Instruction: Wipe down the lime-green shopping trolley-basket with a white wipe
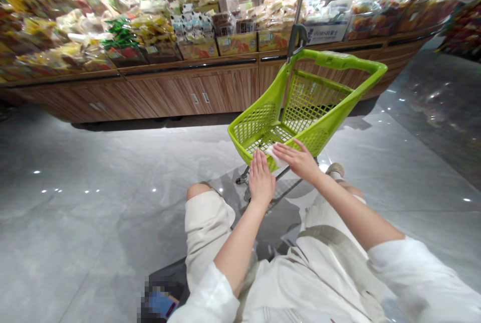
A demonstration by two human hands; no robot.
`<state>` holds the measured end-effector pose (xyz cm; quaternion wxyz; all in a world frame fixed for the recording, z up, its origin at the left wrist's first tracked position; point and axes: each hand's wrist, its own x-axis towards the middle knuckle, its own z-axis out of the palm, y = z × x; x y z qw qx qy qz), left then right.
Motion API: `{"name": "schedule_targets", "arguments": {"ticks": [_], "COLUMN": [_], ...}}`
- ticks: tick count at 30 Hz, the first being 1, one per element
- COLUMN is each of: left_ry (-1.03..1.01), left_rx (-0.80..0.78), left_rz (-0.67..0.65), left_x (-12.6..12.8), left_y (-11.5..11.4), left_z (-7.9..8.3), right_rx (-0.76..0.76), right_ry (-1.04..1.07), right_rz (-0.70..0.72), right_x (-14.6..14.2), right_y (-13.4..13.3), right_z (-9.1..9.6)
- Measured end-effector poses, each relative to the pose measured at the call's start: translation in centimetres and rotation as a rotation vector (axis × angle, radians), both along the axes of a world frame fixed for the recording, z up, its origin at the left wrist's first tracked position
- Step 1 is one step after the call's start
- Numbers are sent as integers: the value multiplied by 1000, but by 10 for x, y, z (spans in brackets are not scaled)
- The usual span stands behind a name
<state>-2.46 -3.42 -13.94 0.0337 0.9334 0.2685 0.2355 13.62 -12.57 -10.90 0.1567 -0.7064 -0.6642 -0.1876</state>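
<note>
Floor [75, 187]: one, grey polished tile with spots of reflected light, running to the left and right of the cart and up to the base of the display.

Display surface [195, 92]: one long curved unit with a wood-grain front, its edge bending away at the far right. Two pairs of small door handles [200, 98] show on the front.

Packaged baked goods [150, 27]: many, too many to count, in clear bags and boxes, heaped along the top of the display.

Shopping cart [330, 59]: one, bright green plastic with mesh sides and a mesh bottom, standing on the floor with its far end near the display. Its rim is unbroken, and nothing lies in the basket except at the near edge.

Metal pole [298, 2]: one, rising from the far end of the cart.

Person: one, seen from above, in white sleeves [413, 278] and pale shorts [205, 227], standing at the near end of the cart.

Hands: two, both open. The left hand [262, 180] has its fingers extended, just beside the wipe at the near rim. The right hand [296, 160] lies with its fingers flat on the wipe, not closed around it.

White wipe [276, 156]: one, crumpled, on the near rim of the cart.
</note>
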Motion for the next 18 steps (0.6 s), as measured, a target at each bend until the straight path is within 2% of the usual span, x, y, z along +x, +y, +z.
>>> {"name": "schedule_targets", "arguments": {"ticks": [3,5,6,8,10,12,13,15,17,18], "left_ry": [-7,-13,-15,-15,-9,-2,1,3,1,-3], "left_rx": [9,-1,-9,-28,-44,-42,-36,-23,-21,-22], "left_rz": [4,13,18,22,22,15,10,3,1,3], "left_x": [0,2,3,5,5,4,3,1,1,1], "left_y": [-1,-4,-5,-7,-7,-5,-4,-4,-4,-4], "left_z": [2,2,2,0,-1,-1,-1,1,2,3], "right_rx": [96,157,167,140,67,-5,-25,-13,64,105], "right_ry": [50,75,80,69,47,26,20,18,36,47], "right_rz": [-278,-435,-457,-363,-157,9,36,-47,-249,-343], "right_x": [37,31,19,-15,-38,-34,-21,13,39,43], "right_y": [-13,-11,-8,2,8,6,2,-9,-17,-18], "right_z": [6,4,2,-5,-8,-6,-3,4,8,8]}}
